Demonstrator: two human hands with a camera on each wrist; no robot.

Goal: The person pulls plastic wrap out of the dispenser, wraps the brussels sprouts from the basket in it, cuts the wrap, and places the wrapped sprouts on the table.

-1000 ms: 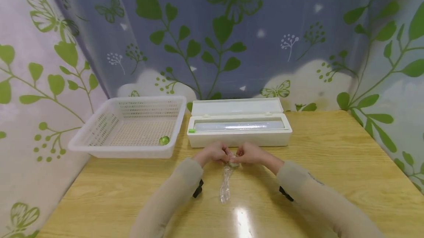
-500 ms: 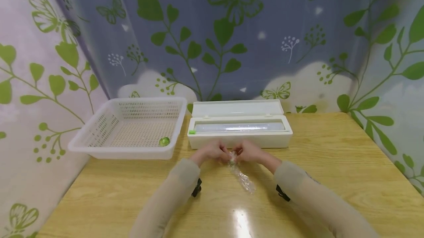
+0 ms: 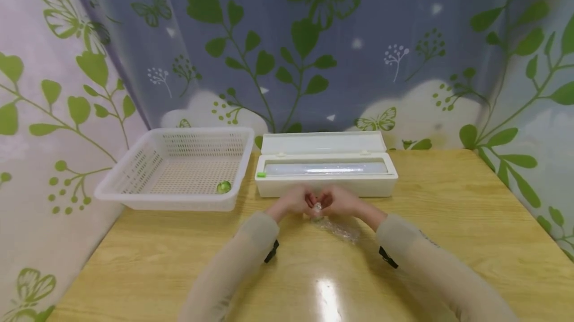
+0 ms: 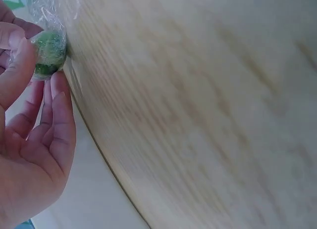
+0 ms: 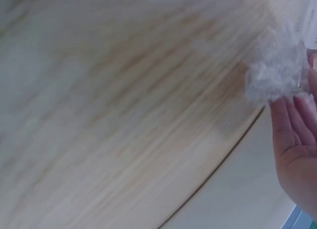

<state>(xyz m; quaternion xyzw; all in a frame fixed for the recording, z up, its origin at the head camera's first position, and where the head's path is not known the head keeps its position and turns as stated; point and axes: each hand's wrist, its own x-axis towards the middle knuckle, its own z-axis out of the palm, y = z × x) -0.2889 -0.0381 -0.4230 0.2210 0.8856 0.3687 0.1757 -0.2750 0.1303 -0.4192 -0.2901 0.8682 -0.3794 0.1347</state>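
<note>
Left hand: [image 3: 296, 200] thumb and fingers nearly closed, pinching a film-wrapped green vegetable piece [image 4: 49, 53], upper left of the left wrist view.
Right hand: [image 3: 344, 201] fingertips drawn close together on the clear plastic film [image 5: 278, 73] around that piece; thumb cut off or hard to make out at the right wrist view's edge.
Bundle: head view centre, between the hands, mostly hidden by fingers; film tail trails lower right.
Wrap box: [image 3: 358, 188] white, just beyond the hands, lid up, film roll [image 3: 325, 168] inside; front partly covered by the hands.
Basket: [image 3: 170, 203] white plastic, left of frame; green vegetable [image 3: 223, 187] in its near right corner.
Table: [image 3: 453, 232] wood-grain.
</note>
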